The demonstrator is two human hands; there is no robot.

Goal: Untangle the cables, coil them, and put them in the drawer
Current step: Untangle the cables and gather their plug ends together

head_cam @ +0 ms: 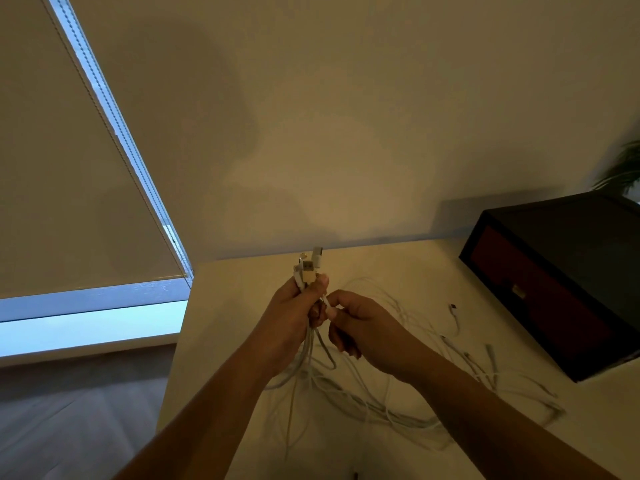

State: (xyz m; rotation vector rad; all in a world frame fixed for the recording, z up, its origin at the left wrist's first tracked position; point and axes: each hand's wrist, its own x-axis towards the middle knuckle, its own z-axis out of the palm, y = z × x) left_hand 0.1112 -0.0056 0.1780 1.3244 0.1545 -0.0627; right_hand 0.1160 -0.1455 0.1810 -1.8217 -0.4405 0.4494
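Observation:
My left hand (294,313) grips a bundle of white cable ends, and several plugs (309,266) stick up above its fist. My right hand (356,322) sits just to the right of it and pinches one white plug between thumb and forefinger, close to the left fingers. From both hands the white cables (349,396) hang down and spread in a tangle over the white table (235,341). More loose cable ends (456,318) lie further right. The dark drawer box (557,282) with a reddish front stands at the right, its drawer closed.
The table's left edge drops to a grey floor (69,420). A window with a lowered blind (69,168) fills the left side. A plain wall is behind the table. A plant (623,168) peeks in at the far right, behind the box.

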